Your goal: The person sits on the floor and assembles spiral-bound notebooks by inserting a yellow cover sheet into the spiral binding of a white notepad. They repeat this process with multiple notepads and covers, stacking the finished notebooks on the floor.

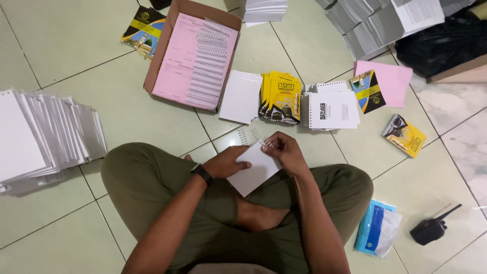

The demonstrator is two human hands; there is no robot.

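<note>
While the person sits cross-legged on the tiled floor (127, 116), the left hand (227, 163) clasps a small white booklet (253, 172) over the lap, fingers closed on its left edge. The right hand (284, 149) pinches a white wire spiral (252, 137) at the booklet's top edge, fingertips together on the coil. To bind it well, I judge the pages should stay squared and the coil be fed evenly through the punched holes, without bending the loops.

Ahead, an open cardboard box (163, 48) holds pink sheets (177, 56) and a row of white spirals (209, 63). Just right of it lie a white stack (240, 96), yellow-and-black covers (280, 97), and white printed booklets (332, 107). A finished yellow booklet (404, 134) lies further right, a black handheld radio (432, 227) near the right knee, beside a blue-and-white packet (378, 228).
</note>
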